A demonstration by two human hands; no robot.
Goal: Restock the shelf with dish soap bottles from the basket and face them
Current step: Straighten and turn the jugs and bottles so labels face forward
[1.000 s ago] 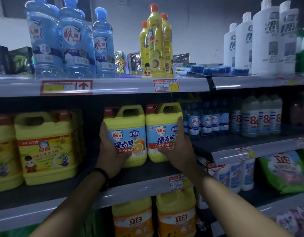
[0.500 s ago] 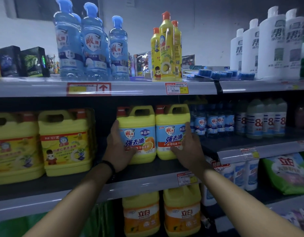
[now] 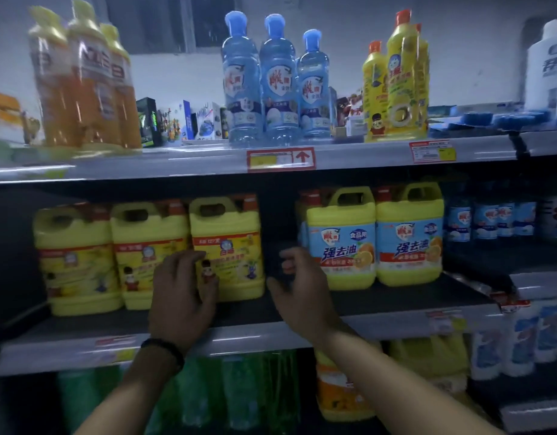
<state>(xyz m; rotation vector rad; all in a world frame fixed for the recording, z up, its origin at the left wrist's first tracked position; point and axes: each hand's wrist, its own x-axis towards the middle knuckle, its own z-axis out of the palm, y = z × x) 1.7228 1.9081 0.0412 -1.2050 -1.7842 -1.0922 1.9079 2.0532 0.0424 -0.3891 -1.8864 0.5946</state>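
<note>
— How far along is it?
— Two blue-labelled jugs (image 3: 374, 237) stand faced on the middle shelf (image 3: 396, 321), right of a gap. No basket shows.
— Hands?
— Left hand (image 3: 183, 293) and right hand (image 3: 302, 293) hover near that gap, fingers apart, empty.
— Surroundings?
— Dim store aisle, shelves crowded.

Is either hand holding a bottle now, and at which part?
Neither holds anything. The left hand lies against a yellow jug; the right hand is open.
</note>
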